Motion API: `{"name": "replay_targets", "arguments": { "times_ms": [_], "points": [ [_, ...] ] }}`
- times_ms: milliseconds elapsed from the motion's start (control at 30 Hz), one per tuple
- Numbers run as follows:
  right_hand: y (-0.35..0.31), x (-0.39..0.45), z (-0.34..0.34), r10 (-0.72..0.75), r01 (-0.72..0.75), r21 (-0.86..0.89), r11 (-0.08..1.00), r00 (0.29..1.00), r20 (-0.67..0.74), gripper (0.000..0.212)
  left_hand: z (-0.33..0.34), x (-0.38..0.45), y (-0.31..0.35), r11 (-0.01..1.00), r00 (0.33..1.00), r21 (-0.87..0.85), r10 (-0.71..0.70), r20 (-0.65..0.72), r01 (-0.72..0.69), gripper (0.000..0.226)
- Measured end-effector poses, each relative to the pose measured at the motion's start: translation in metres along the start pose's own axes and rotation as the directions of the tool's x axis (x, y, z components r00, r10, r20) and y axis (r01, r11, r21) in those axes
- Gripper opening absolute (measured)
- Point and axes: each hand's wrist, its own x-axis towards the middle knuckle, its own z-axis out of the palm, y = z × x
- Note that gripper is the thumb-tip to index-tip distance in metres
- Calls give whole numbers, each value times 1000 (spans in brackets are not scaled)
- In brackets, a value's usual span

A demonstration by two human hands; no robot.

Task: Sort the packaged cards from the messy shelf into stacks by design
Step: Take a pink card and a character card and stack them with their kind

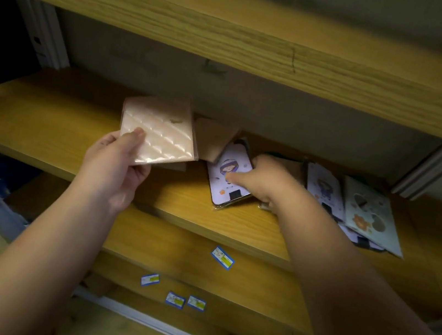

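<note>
Left hand [116, 163] pinches a pink packaged card [159, 131] by its lower corner above the shelf [47, 122], right hand [262, 181] closes fingers on a purple character card [227, 174] lying there; likely light, stiff, slippery-sleeved, best gripped at edges.

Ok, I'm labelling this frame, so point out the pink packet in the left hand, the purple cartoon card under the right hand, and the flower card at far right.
pink packet [159, 131], head view, middle of its glossy face
purple cartoon card [228, 168], head view, the printed figure
flower card [369, 217], head view, centre of its face
</note>
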Motion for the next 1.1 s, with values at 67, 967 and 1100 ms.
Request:
{"name": "replay_targets", "arguments": {
  "times_ms": [67, 967, 1100],
  "points": [
    [6, 1, -1, 31, -21, 195, 981, 998, -46, 26, -1, 0, 0, 1000, 1000, -8, -5, -4, 5, 30],
    [203, -266, -71, 121, 156, 862, 482, 963, -241, 15, 71, -227, -134, 946, 953, 291, 51, 300, -142, 8],
    [254, -317, -94, 42, 209, 769, 604, 955, -292, 15, 94, -287, -163, 938, 941, 300, 70, 332, -176, 8]
  ]
}}
